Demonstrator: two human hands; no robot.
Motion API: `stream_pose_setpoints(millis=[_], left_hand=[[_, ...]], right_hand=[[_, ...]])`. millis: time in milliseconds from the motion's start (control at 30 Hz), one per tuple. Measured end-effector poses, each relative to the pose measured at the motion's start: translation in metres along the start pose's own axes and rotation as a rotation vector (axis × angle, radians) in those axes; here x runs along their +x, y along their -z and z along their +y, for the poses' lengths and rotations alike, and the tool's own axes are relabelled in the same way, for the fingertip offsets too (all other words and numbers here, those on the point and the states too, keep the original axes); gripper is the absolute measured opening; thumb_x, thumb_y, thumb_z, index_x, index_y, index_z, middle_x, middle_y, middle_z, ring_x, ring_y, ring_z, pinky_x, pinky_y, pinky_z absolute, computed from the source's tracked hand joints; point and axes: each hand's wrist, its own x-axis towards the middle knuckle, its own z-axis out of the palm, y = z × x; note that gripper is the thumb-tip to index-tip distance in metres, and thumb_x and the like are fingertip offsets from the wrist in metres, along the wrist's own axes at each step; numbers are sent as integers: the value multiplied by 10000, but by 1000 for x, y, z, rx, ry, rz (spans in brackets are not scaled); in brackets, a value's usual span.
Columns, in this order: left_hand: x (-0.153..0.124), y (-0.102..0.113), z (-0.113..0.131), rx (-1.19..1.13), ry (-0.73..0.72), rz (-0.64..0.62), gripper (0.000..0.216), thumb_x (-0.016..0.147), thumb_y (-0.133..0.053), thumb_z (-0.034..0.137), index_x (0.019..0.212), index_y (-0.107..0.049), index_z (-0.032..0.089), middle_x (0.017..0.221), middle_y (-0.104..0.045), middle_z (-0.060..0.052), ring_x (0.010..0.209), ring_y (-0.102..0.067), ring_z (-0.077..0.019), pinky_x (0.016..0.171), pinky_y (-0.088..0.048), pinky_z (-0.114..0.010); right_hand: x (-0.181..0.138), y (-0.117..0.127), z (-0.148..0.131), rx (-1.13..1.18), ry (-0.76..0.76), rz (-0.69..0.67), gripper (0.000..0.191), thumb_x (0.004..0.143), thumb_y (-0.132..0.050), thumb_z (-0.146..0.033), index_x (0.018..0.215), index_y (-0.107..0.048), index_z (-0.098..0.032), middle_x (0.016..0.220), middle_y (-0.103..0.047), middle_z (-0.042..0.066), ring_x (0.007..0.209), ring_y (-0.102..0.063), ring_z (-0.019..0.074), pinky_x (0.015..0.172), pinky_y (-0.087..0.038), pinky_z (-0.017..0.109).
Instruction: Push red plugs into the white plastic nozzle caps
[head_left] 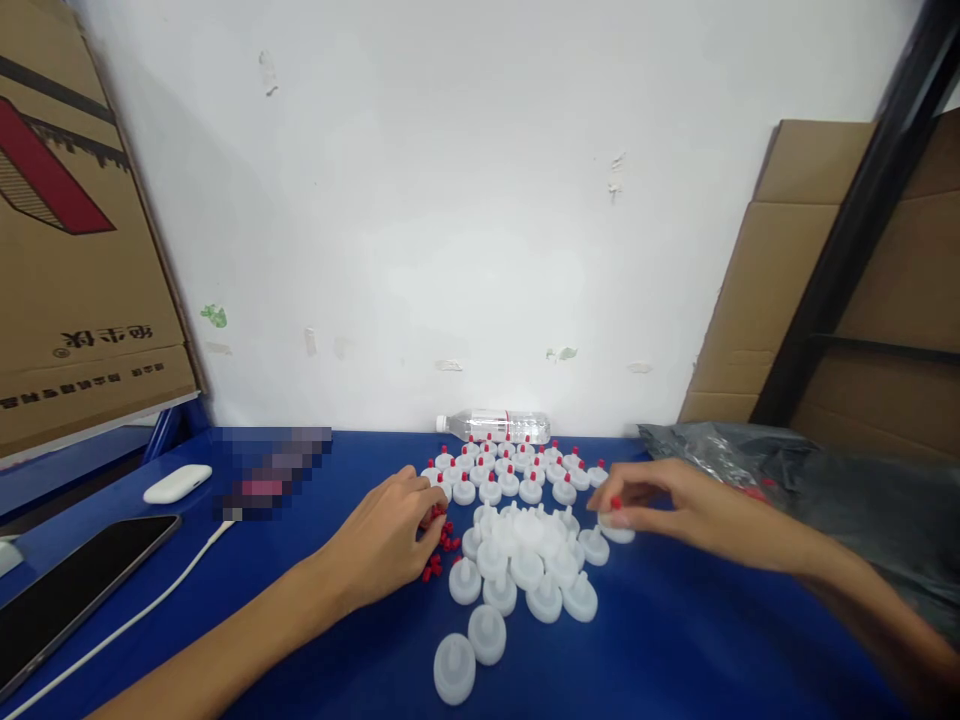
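Note:
My left hand (390, 530) curls its fingers down into a pile of small red tip caps (450, 540), and red shows between thumb and fingers. Over on the right, my right hand (652, 505) pinches a white nozzle lid (618, 530) with a red tip on it, held low at the table. Between the hands lies a heap of white nozzle lids (529, 565) with bare tips, some tilted or stacked on others. Behind it, rows of white lids with red tips (509, 482) stand upright.
A clear bottle (495, 426) lies against the wall behind the rows. On the left are a phone (82, 590), a white earbud case (178, 484), a white cable (142, 612) and a pixelated item (274, 475). Dark plastic bags (847, 510) lie at right. Cardboard (780, 290) leans behind.

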Motion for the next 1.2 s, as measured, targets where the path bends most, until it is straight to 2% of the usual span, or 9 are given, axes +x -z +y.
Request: stream_pose_setpoints(millis=[100,167,267,400,567,733,900,1033,1200], left_hand=[[1,6,4,-20,-14,56,217,974,-456,192,920,-667,184,811,-648,-57,825,-531,-230,733,-417,-356],[0,11,9,-39,-54,129,251,994,-410,190,911,-647,180,832,-642,-58,818,-518,-222,754,-411,-369],[-4,18,19,-59,-158,248,226,989,-406,177,883,-606,175,831,-626,-57,780,-493,-208,744,-393,-378],[-14,20,40,-24,-370,354,117,933,-511,236,864,-584,177,737,-576,-48,714,-458,-209,661,-352,-378],[-24,17,66,42,-543,428,259,934,-618,407,829,-558,178,699,-586,-28,671,-457,-193,634,-354,-381],[-19,16,65,29,-460,459,135,932,-535,129,808,-523,183,673,-570,-19,650,-444,-176,632,-348,-372],[-15,14,56,-41,-416,401,153,955,-449,96,841,-498,184,736,-561,-26,693,-437,-175,656,-352,-359],[-17,15,61,-253,-378,322,199,977,-374,95,828,-458,199,751,-536,-10,706,-441,-167,700,-363,-352],[-16,22,52,-430,-126,368,339,1043,-277,183,708,-325,208,659,-440,28,625,-395,-142,700,-370,-325]], right_hand=[[3,-7,-4,-126,82,321,251,976,-559,-450,1008,-656,-220,1020,-732,68,893,-676,213,782,-534,328],[5,-16,-7,-309,218,550,159,977,-573,-364,1017,-658,-237,1099,-718,72,959,-676,219,838,-534,348],[5,-36,-17,-526,492,709,130,955,-574,-186,1037,-658,-243,1131,-704,66,1015,-675,203,872,-540,339],[4,-67,-40,-605,764,610,179,925,-584,-112,1074,-657,-180,1084,-720,100,938,-695,180,822,-577,293],[9,-95,-63,-601,860,615,209,927,-547,-74,1098,-663,-104,1015,-742,140,872,-712,203,788,-607,300],[15,-102,-63,-580,823,598,271,950,-526,-81,1205,-619,-87,1055,-740,154,957,-717,226,859,-615,335],[16,-101,-59,-591,772,609,255,967,-583,-164,1217,-618,-127,1065,-743,132,932,-722,207,832,-626,325],[16,-96,-57,-661,804,604,256,957,-579,-118,1205,-646,-128,1119,-746,125,985,-718,209,863,-615,335],[13,-72,-36,-720,726,684,317,949,-507,-28,1194,-653,-166,1223,-718,105,1089,-688,214,928,-570,360]])
